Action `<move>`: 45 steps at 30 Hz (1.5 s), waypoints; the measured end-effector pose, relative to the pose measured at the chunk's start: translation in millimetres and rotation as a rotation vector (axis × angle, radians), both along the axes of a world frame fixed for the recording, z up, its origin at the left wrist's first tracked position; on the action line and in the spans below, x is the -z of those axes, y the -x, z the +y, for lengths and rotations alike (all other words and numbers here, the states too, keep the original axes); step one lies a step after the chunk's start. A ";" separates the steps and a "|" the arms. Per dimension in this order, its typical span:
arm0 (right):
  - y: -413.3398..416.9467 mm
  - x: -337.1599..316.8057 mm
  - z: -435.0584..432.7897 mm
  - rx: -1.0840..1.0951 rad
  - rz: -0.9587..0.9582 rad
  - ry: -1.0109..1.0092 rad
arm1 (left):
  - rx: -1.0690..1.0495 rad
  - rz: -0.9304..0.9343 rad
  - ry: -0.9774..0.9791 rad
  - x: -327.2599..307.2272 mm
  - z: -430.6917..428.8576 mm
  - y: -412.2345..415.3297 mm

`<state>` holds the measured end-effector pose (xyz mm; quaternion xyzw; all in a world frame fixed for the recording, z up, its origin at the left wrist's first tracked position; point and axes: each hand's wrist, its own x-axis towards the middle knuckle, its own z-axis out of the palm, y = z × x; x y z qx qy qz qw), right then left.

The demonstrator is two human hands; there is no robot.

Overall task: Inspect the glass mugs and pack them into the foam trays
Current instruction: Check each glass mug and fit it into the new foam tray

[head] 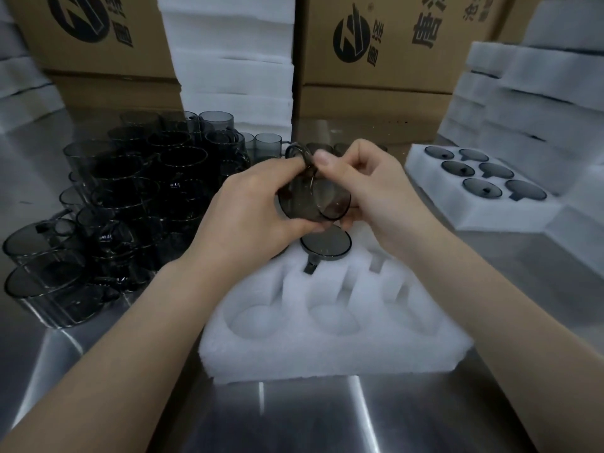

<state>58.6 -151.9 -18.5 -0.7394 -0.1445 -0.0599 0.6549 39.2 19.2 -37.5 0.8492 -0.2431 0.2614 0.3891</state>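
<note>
Surface: steel table (294, 420) with streaks of glare, seen from above.
Backdrop: two printed cardboard boxes (376, 44) at the far edge, with a foam stack (235, 70) of white sheets between them and more white foam piled at the far right.
Loose mugs (130, 197): a crowded pile of smoky grey glass on the left of the table, some upright and some lying on their sides.
Held mug (310, 204): raised above the near tray's far end, tipped on its side with the handle uppermost and the open rim turned towards the right hand.
Left hand (251, 217): grasping the held mug – fingers curled over the body from the left, thumb beneath it.
Right hand (376, 197): also grasping the held mug, thumb pressed near the base of the handle and fingers curled behind the rim side.
Near tray (327, 348): white foam block straight ahead of the person; the three round pockets of its near row show bare foam.
Packed mug (326, 245): seated in a far-row pocket of the near tray, just below the hands, its handle lying in the slot that points towards the person.
Filled tray (434, 197): well to the right – six dark mugs sit in its pockets in two rows.
</note>
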 end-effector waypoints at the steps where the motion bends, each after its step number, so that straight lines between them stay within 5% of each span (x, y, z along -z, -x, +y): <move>1: -0.9 0.7 -1.5 -0.025 0.026 -0.050 | 0.011 0.010 0.014 0.2 0.2 -0.2; 8: -3.3 -0.1 -8.1 -0.286 0.174 -0.329 | 0.097 0.149 0.245 -0.8 1.0 -2.5; 13: -2.4 1.1 -9.6 -0.428 0.204 -0.329 | 0.120 0.215 0.334 -0.4 5.0 -4.4; 22: 1.5 4.4 2.8 -0.078 -0.024 0.052 | 0.013 0.128 0.076 -0.4 -0.1 -1.5; 28: -0.5 2.9 6.8 0.075 -0.109 0.023 | 0.010 0.054 0.009 -0.8 -3.1 1.5; 39: -3.6 -3.9 1.1 -0.200 0.217 -0.202 | 0.051 0.052 0.104 2.8 -0.9 -2.2; 45: -3.1 0.7 -2.7 -0.276 0.145 -0.203 | 0.170 0.093 0.116 3.3 -0.2 -1.5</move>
